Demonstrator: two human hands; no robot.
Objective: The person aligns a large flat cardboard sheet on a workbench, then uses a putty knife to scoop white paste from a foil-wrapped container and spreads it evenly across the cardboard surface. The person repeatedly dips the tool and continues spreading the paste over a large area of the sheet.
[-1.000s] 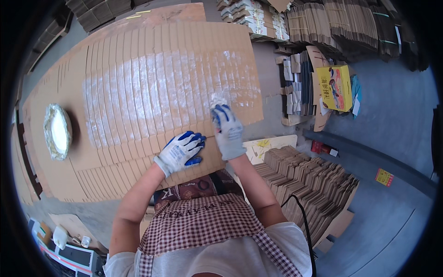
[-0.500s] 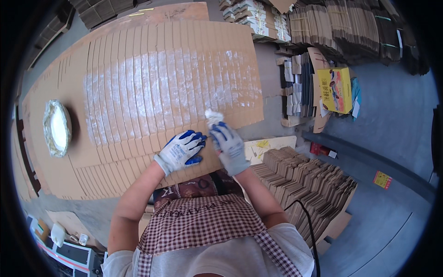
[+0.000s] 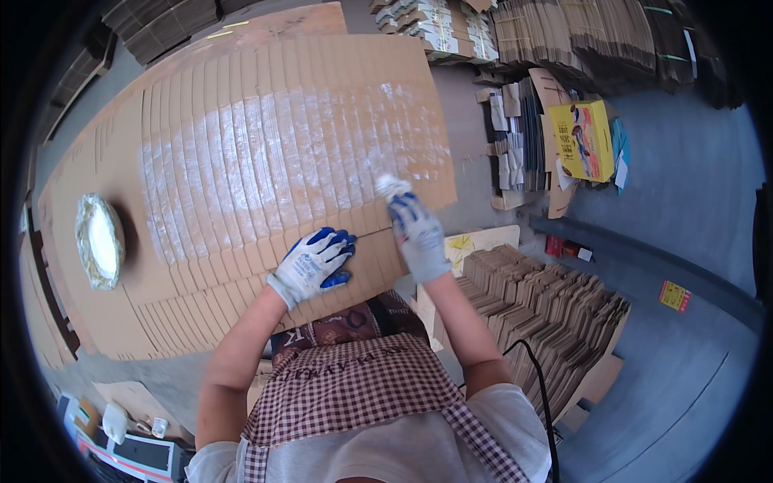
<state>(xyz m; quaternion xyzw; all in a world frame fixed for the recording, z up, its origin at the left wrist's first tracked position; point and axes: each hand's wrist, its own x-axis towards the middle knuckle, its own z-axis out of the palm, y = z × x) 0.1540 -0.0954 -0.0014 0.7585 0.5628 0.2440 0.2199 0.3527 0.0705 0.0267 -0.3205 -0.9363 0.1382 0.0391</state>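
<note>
I see a broad fan of overlapping brown cardboard sheets (image 3: 266, 161) filling the worktable, its middle band smeared white with paste. My left hand (image 3: 314, 262), in a white-and-blue glove, lies flat on the near edge of the sheets, fingers (image 3: 334, 239) spread fairly wide and pressing down, holding nothing. My right hand (image 3: 415, 229), gloved the same, is curled closed around a small white-tipped applicator (image 3: 392, 187), whose tip sits at the near right corner of the pasted band. At the far left a round foil-lined bowl (image 3: 98, 240) rests on the sheets, holding white paste.
</note>
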